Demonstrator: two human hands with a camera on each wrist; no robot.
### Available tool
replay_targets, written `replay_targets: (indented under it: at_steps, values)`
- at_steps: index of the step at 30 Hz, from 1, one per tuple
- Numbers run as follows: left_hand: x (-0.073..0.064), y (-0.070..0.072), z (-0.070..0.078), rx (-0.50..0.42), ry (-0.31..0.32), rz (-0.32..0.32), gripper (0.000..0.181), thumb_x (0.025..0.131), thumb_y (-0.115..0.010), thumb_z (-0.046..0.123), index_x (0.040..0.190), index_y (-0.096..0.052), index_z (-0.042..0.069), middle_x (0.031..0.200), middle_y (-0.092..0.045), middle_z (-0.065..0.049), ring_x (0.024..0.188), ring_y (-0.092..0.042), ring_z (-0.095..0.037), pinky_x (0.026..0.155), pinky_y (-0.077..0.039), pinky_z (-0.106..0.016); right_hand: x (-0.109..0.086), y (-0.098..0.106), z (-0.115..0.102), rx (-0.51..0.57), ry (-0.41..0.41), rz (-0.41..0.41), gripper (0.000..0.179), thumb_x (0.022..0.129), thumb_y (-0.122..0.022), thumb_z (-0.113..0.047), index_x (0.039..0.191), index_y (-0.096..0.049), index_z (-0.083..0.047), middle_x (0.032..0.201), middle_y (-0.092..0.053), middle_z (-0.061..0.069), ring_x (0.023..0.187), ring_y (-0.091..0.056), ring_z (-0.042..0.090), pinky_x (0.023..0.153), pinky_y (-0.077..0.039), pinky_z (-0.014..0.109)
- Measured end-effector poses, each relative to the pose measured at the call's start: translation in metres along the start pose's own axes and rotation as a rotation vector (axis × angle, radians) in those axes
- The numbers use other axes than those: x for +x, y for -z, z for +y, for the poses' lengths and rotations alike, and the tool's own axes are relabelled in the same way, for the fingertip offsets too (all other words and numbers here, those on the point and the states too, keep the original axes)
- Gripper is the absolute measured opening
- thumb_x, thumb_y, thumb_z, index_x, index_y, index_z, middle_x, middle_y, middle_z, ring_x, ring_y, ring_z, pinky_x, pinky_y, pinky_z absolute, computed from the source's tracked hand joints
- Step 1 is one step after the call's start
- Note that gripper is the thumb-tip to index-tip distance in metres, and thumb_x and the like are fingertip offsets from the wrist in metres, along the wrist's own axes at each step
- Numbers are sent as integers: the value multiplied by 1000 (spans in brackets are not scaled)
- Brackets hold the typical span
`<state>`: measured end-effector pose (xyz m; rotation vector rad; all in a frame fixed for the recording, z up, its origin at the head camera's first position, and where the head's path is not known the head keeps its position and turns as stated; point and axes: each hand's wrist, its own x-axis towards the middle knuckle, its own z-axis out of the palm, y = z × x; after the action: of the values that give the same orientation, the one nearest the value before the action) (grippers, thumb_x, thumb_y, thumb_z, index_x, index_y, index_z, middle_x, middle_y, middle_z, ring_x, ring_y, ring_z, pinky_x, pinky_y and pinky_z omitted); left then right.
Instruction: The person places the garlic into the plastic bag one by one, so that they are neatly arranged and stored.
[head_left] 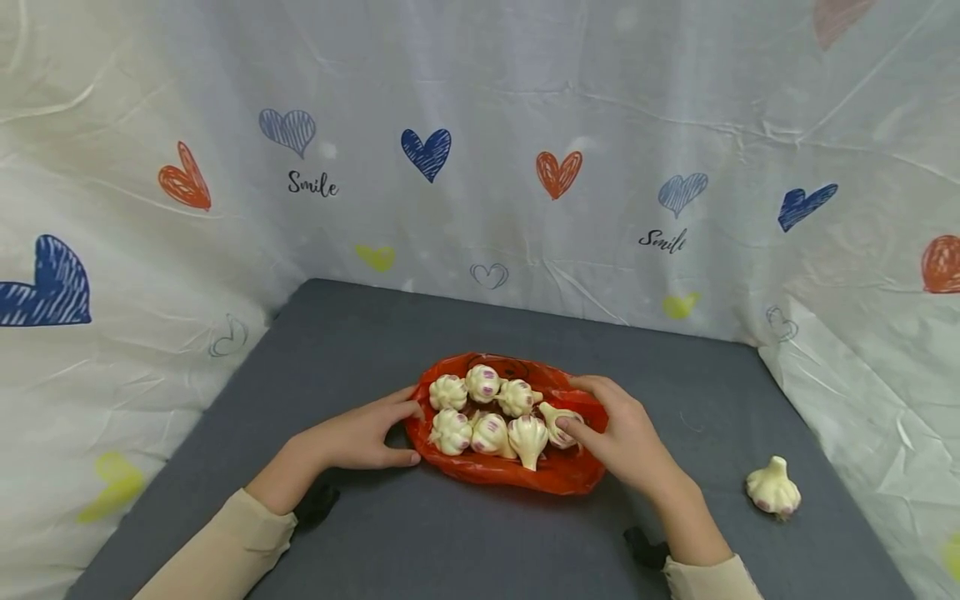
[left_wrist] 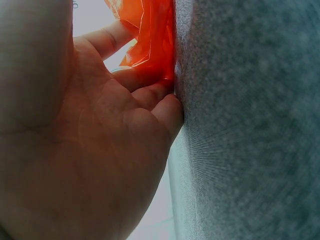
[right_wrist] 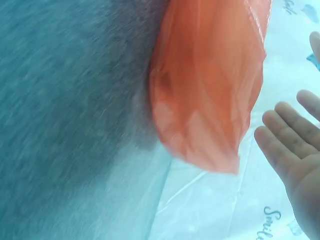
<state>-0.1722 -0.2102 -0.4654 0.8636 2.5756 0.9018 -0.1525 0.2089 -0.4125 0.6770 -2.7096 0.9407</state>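
A red plastic bag [head_left: 495,475], its mouth spread wide like a shallow bowl, rests on the grey table. Inside sit several white garlic bulbs [head_left: 452,432] with purple marks. My left hand [head_left: 352,435] is at the bag's left side, its fingertips touching the red plastic in the left wrist view and its lowest fingers down at the tabletop. My right hand [head_left: 633,442] hovers over the right end, fingers near the far rim and thumb overlapping the rightmost bulb [head_left: 557,425]. In the right wrist view, that hand's fingers [right_wrist: 282,140] are straight and apart from the bag.
A single garlic bulb [head_left: 772,489] lies on the table [head_left: 360,333] to the right, beyond my right hand. White sheeting [head_left: 480,217] printed with hearts and "Smile" hangs behind the table and along both sides. Dark straps [head_left: 647,550] hang by both wrists.
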Motion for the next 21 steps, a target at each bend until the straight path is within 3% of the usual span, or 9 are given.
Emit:
replay_targets:
  at_steps: [6, 21]
  values:
    - [-1, 1, 1, -8, -14, 4, 36, 100, -80, 50, 127, -65, 32, 179, -24, -14, 163, -27, -38, 123, -35, -62, -6, 8, 5, -5, -20, 22, 58, 99, -85, -33, 147, -63, -8, 146, -65, 12, 134, -62, 36, 107, -52, 63]
    - [-1, 1, 0, -1, 7, -1, 37, 99, -80, 50, 129, -65, 33, 179, -23, -12, 164, -26, -35, 125, -35, -59, -22, 27, 20, -28, -96, 74, 66, 99, -85, -28, 152, -56, -1, 150, -61, 20, 138, -59, 44, 109, -49, 66]
